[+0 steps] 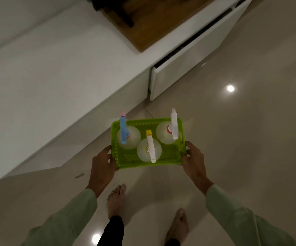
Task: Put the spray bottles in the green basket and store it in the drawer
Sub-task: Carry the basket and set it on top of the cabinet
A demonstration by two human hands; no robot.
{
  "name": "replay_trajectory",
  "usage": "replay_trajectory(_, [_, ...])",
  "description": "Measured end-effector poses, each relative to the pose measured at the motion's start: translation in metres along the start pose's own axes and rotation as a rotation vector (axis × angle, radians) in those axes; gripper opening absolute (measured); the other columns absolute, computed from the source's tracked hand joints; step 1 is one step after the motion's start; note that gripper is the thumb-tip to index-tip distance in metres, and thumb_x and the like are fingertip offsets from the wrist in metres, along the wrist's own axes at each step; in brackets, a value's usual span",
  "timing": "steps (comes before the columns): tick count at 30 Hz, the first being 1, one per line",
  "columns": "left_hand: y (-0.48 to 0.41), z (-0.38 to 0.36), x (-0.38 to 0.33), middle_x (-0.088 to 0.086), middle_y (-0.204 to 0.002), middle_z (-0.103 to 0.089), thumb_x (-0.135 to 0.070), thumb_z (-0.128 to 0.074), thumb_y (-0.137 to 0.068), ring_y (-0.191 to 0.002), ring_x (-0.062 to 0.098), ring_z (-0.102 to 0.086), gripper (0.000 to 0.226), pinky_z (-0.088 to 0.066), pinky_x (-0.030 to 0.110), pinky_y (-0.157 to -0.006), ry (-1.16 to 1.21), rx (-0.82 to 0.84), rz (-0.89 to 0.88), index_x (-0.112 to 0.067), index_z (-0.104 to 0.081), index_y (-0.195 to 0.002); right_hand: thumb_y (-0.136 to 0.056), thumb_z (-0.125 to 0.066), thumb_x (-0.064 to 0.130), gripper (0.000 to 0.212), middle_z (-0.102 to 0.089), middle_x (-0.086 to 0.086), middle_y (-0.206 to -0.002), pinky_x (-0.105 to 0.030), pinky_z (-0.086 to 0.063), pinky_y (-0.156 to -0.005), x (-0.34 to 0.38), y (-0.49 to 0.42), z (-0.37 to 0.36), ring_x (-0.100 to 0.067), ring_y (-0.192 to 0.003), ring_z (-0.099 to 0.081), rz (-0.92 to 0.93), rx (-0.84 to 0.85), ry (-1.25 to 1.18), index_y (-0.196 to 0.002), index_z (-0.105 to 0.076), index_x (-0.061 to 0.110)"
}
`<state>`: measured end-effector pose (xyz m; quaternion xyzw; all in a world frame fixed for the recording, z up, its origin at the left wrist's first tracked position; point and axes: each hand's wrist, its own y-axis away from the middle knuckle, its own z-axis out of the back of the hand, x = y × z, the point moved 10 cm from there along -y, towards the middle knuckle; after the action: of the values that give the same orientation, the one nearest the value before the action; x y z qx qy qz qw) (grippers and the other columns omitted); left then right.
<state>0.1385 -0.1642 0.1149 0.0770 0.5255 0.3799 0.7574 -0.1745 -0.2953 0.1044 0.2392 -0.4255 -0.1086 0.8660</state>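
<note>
Below, perforated green plastic basket (pixel 126 157), seemingly translucent round bottles (pixel 165 133)

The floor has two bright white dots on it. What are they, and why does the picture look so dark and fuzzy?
In the head view the dots look like lamps mirrored in the glossy floor; the room is dim, so only the green basket stands out; the cabinet edges look smeared, probably motion blur.
</note>
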Motion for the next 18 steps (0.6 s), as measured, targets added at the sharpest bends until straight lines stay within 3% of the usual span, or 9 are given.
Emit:
replay_trajectory(4, [0.048,0.047,-0.037,0.018,-0.107,-0.071,0.0,-0.048,-0.097,-0.081,0.022,-0.074,0.046,-0.06,0.02,-0.058,0.041,-0.012,0.064,-0.009,-0.049,-0.142,-0.086,-0.048,-0.01,0.046,-0.072,-0.022,-0.095,-0.051,-0.064,-0.072,0.068,0.045,0.03,-0.037,-0.091,-0.072,0.034,0.055,-0.005,-0.121,-0.067,0.014])
replay_trajectory(6, [0.069,0.075,-0.058,0.018,-0.105,-0.071,0.0,-0.049,-0.096,-0.087,0.025,-0.072,0.045,-0.06,0.021,-0.057,0.072,-0.04,0.061,-0.009,-0.05,-0.141,-0.085,-0.047,-0.011,0.049,-0.071,-0.022,-0.097,-0.051,-0.064,-0.073,0.104,0.063,0.039,-0.036,-0.092,-0.072,0.063,0.082,-0.002,-0.122,-0.066,0.014])
replay_trajectory(9, [0.089,0.115,-0.084,0.006,-0.091,-0.073,0.002,-0.052,-0.095,-0.074,0.014,-0.072,0.041,-0.057,0.018,-0.052,0.1,-0.087,0.021,-0.008,-0.055,-0.135,-0.085,-0.049,-0.012,0.049,-0.072,-0.022,-0.095,-0.044,-0.066,-0.069,0.148,0.081,0.043,-0.03,-0.081,-0.074,0.12,0.109,0.006,-0.125,-0.065,0.013])
replay_trajectory(11, [0.096,0.143,-0.092,0.008,-0.091,-0.073,0.003,-0.053,-0.094,-0.067,0.011,-0.072,0.042,-0.057,0.018,-0.051,0.104,-0.127,0.024,-0.006,-0.055,-0.135,-0.086,-0.05,-0.011,0.049,-0.072,-0.022,-0.096,-0.039,-0.066,-0.067,0.175,0.089,0.038,-0.026,-0.077,-0.074,0.149,0.128,-0.002,-0.128,-0.064,0.012])
replay_trajectory(14, [0.098,0.181,-0.095,0.014,-0.095,-0.073,0.004,-0.053,-0.093,-0.066,0.014,-0.073,0.043,-0.058,0.021,-0.052,0.128,-0.17,0.04,-0.006,-0.055,-0.135,-0.09,-0.051,-0.007,0.046,-0.071,-0.024,-0.104,-0.044,-0.066,-0.07,0.208,0.092,0.019,-0.033,-0.084,-0.074,0.171,0.175,0.002,-0.13,-0.062,0.012])
replay_trajectory(18, [0.089,0.23,-0.091,0.002,-0.085,-0.072,0.007,-0.051,-0.092,-0.059,0.013,-0.074,0.043,-0.058,0.021,-0.05,0.151,-0.251,0.045,-0.009,-0.058,-0.131,-0.09,-0.048,-0.006,0.047,-0.069,-0.023,-0.106,-0.043,-0.066,-0.071,0.254,0.086,-0.021,-0.036,-0.097,-0.07,0.215,0.234,0.01,-0.129,-0.062,0.016])
